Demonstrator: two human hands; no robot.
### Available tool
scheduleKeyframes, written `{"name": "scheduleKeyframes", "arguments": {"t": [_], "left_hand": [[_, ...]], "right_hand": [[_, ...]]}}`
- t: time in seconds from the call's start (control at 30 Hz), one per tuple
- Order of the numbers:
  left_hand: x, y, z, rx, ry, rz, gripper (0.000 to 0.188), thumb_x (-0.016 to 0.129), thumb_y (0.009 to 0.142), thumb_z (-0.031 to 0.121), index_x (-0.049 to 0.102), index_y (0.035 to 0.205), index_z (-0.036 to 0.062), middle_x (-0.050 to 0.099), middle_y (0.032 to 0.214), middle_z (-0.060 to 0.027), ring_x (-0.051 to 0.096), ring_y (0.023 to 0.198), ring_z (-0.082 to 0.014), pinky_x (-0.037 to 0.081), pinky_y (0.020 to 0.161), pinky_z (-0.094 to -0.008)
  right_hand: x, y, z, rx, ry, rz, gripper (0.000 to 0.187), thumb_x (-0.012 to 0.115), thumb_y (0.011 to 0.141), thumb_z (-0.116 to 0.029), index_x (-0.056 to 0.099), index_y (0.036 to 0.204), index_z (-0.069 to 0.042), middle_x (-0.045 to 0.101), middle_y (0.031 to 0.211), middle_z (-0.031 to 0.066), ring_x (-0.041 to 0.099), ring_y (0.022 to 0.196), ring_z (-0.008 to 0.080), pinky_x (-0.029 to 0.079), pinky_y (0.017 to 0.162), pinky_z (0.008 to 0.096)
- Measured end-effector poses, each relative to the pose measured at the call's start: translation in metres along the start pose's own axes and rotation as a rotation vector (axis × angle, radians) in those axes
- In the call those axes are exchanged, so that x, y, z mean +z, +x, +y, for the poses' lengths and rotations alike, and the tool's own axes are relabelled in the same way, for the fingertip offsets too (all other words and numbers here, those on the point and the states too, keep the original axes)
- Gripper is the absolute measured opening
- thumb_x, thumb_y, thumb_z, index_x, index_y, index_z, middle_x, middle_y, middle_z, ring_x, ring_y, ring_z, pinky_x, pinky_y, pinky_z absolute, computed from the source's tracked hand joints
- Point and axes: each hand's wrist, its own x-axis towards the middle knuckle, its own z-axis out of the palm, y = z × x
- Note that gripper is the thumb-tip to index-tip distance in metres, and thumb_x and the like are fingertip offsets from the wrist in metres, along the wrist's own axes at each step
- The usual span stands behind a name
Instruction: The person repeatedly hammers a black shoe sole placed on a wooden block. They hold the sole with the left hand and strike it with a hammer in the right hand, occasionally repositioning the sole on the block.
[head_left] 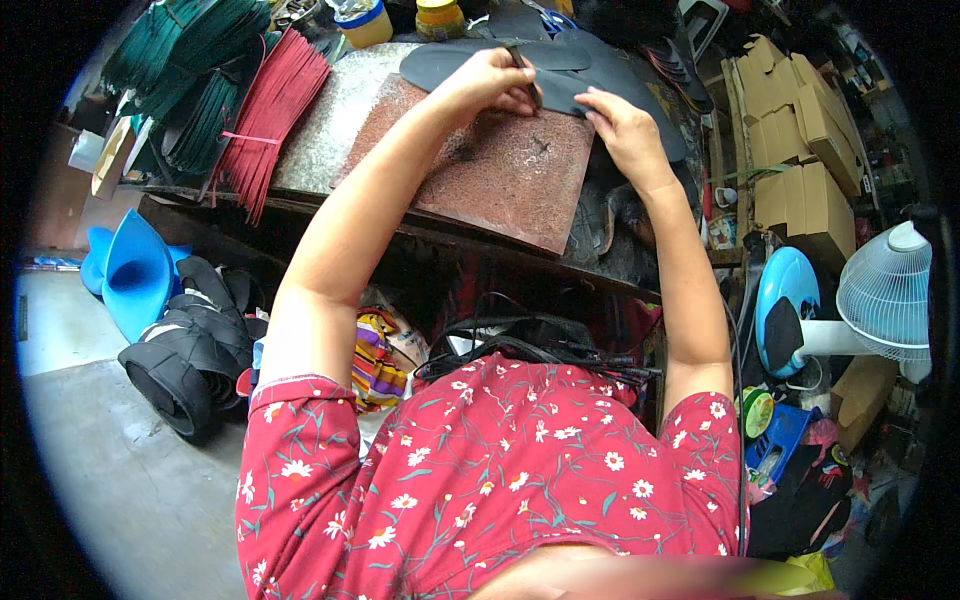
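My left hand (488, 82) is closed round a slim dark tool (527, 78), held upright over the back edge of a reddish-brown rough board (500, 185). Whether the tool is a pen or a blade cannot be made out. A dark grey flat sheet with rounded outlines (435, 66) lies beneath and behind that hand. My right hand (628, 135), thumb and fingers together, pinches the near edge of this sheet to the right of the tool. Further dark grey pieces (560, 55) overlap behind it.
Bundles of green strips (175, 60) and red strips (270, 120) lie at the table's left. Jars (362, 22) stand at the back. Cardboard boxes (800, 120) and a fan (890, 290) are on the right. Rolled black material (190, 350) sits on the floor at left.
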Motion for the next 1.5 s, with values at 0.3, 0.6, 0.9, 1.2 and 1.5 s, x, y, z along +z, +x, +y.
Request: {"name": "scheduleKeyframes", "arguments": {"t": [0.3, 0.6, 0.9, 1.2, 1.5], "left_hand": [[-0.013, 0.066, -0.016, -0.036, 0.076, 0.485, 0.02, 0.058, 0.094, 0.012, 0.058, 0.1, -0.0071, 0.068, 0.082, -0.0188, 0.07, 0.063, -0.0242, 0.062, 0.057, -0.0332], [-0.01, 0.01, -0.003, 0.247, -0.009, 0.537, 0.015, 0.058, 0.094, 0.014, 0.057, 0.101, 0.0007, 0.065, 0.085, -0.008, 0.064, 0.075, -0.0164, 0.054, 0.067, -0.028], [0.004, -0.098, -0.024, 0.432, -0.142, 0.745, 0.01, 0.055, 0.098, 0.008, 0.056, 0.102, -0.001, 0.068, 0.09, -0.011, 0.067, 0.075, -0.0179, 0.059, 0.069, -0.0321], [0.001, -0.111, -0.024, 0.523, -0.301, 0.963, 0.008, 0.054, 0.098, 0.008, 0.053, 0.104, 0.0015, 0.066, 0.094, -0.0133, 0.067, 0.079, -0.0218, 0.06, 0.073, -0.0364], [0.017, -0.129, -0.023, 0.407, -0.164, 0.864, 0.009, 0.053, 0.098, 0.008, 0.054, 0.105, 0.0005, 0.068, 0.091, -0.0121, 0.068, 0.076, -0.0191, 0.058, 0.069, -0.0321]], "right_hand": [[-0.031, -0.028, 0.03, 0.494, -0.446, -0.144, 0.042, 0.071, 0.083, -0.041, 0.063, 0.122, -0.025, 0.062, 0.123, 0.0149, 0.055, 0.115, 0.0384, 0.042, 0.099, 0.0533], [-0.068, -0.024, 0.016, 0.505, -0.439, 0.21, 0.048, 0.078, 0.074, -0.047, 0.066, 0.108, -0.016, 0.065, 0.106, 0.0142, 0.063, 0.103, 0.0347, 0.05, 0.086, 0.0448], [-0.07, -0.029, -0.034, 0.178, 0.363, 0.547, 0.039, 0.08, 0.08, -0.027, 0.069, 0.109, -0.003, 0.07, 0.106, 0.014, 0.065, 0.1, 0.0261, 0.049, 0.093, 0.033], [0.01, -0.033, -0.031, -0.046, 0.012, -0.129, 0.044, 0.074, 0.081, -0.037, 0.069, 0.12, -0.019, 0.055, 0.136, 0.0198, 0.051, 0.124, 0.0362, 0.041, 0.105, 0.0418], [-0.008, -0.063, -0.051, -0.086, -0.076, -0.129, 0.041, 0.073, 0.082, -0.034, 0.069, 0.12, -0.018, 0.055, 0.132, 0.0237, 0.051, 0.124, 0.0388, 0.043, 0.104, 0.043]]}}
